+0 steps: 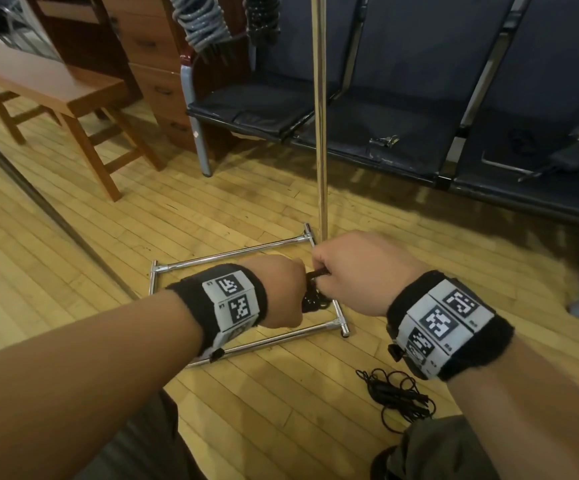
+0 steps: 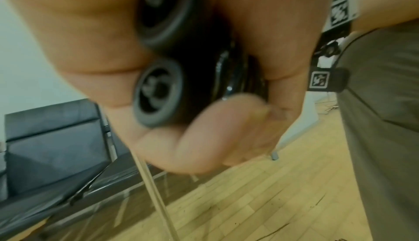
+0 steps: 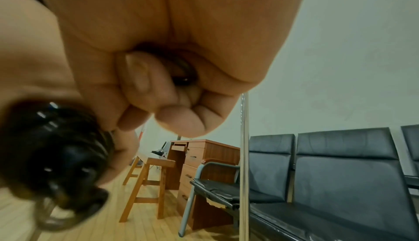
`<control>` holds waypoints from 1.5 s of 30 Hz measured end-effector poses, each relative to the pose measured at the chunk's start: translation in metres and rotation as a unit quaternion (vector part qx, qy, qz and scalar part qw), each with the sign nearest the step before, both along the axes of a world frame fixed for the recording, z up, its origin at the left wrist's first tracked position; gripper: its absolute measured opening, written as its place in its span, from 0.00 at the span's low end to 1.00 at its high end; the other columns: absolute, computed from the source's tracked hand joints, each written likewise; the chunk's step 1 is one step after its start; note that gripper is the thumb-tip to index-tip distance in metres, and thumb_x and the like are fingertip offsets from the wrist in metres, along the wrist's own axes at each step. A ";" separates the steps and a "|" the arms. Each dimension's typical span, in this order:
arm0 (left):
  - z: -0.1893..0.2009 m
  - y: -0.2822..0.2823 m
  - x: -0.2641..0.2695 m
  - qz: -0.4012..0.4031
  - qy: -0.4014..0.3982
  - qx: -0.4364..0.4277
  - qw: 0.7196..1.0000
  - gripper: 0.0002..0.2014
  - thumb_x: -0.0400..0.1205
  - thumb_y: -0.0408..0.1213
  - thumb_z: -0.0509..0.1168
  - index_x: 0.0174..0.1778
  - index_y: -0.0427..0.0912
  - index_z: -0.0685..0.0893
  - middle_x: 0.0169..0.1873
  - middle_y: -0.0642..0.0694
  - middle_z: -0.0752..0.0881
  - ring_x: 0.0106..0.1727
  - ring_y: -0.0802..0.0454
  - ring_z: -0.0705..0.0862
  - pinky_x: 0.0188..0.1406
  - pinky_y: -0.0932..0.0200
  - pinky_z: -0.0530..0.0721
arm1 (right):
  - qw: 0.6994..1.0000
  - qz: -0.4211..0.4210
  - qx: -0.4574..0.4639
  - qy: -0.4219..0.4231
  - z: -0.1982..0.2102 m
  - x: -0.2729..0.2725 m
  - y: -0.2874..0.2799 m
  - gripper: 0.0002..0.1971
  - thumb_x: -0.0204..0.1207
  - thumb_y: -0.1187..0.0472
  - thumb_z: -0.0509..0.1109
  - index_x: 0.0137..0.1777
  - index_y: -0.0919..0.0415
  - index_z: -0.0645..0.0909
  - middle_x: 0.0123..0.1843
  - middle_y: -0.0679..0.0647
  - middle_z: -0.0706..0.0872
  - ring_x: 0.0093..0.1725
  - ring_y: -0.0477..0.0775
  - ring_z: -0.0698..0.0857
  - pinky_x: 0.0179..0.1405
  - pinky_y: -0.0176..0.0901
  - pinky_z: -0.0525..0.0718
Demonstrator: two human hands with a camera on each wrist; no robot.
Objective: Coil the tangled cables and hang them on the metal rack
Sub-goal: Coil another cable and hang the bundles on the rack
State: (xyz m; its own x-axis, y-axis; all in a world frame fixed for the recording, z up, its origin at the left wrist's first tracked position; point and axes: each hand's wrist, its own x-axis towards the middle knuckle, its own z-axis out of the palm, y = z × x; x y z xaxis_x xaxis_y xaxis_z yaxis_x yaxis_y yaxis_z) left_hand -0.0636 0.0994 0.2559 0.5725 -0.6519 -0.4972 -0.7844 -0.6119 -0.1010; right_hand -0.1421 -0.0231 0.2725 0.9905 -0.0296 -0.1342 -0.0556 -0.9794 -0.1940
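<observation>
**Both hands close on a black cable bundle above the rack base**

Head view: the left hand (image 1: 281, 289) and right hand (image 1: 357, 271) meet over the chrome base of the metal rack (image 1: 319, 109), whose upright pole rises just behind them. Both are curled round a black coiled cable (image 1: 312, 299), which shows only in the gap between the knuckles. A second tangled black cable (image 1: 397, 398) lies on the wooden floor (image 1: 73, 237) near the right wrist. Grey and black coils (image 1: 205, 22) hang at the top edge. Dark seats (image 1: 402, 109) stand behind the pole.

Left wrist view: the fingers (image 2: 199, 141) wrap blurred black loops (image 2: 158, 90) against the palm.

Right wrist view: the fingers (image 3: 145, 87) are folded tight, pinching a glossy black strand (image 3: 184, 76); the rest of the bundle (image 3: 56, 157) bulges at lower left, held in the other hand
</observation>
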 end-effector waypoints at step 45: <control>0.016 0.033 0.068 0.229 0.403 -0.435 0.772 0.18 0.84 0.55 0.72 0.53 0.43 0.83 0.31 0.45 0.85 0.26 0.49 0.82 0.22 0.55 0.83 | 0.818 -0.112 0.564 -0.023 -0.006 0.008 -0.036 0.10 0.88 0.59 0.67 0.64 0.57 0.86 0.48 0.56 0.94 0.39 0.56 0.91 0.47 0.51 0.94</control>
